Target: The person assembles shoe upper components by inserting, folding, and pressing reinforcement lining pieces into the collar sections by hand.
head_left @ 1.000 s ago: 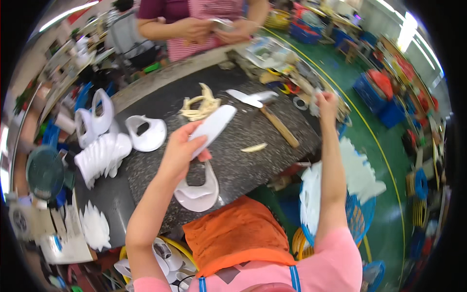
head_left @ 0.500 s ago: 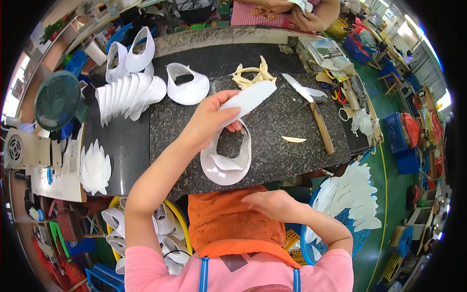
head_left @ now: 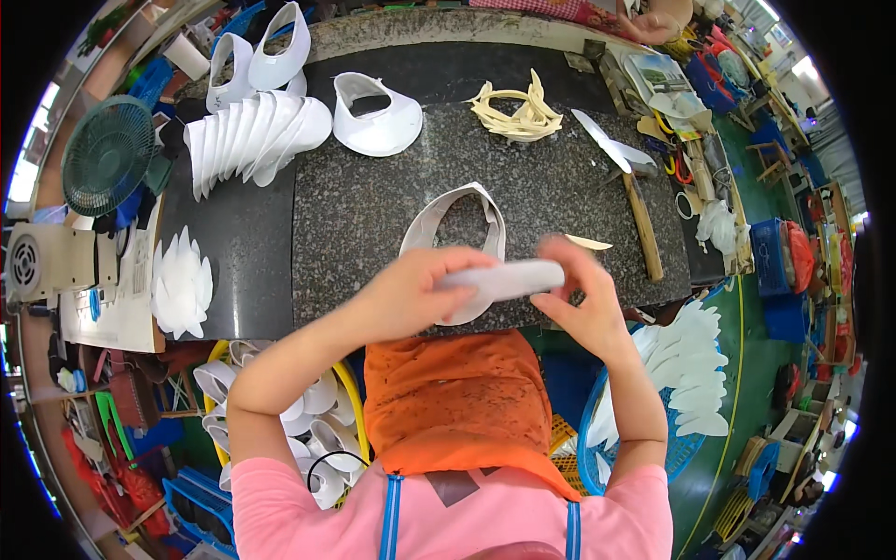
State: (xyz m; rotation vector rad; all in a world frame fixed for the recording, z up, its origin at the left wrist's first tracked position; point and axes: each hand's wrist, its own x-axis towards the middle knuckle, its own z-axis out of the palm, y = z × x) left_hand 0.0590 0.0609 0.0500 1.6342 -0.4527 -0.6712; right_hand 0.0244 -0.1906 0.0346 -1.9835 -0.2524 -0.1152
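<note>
Head view | left hand (head_left: 411,299), right hand (head_left: 583,299) pinch flat white piece (head_left: 504,278) | speckled, probably granite, slab (head_left: 373,215)

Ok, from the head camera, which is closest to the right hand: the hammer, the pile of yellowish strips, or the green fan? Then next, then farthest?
Measured from the right hand:
1. The hammer, just beyond that hand on the right part of the stone slab.
2. The pile of yellowish strips, at the slab's far edge, near the middle.
3. The green fan, far off at the left end of the bench.
</note>
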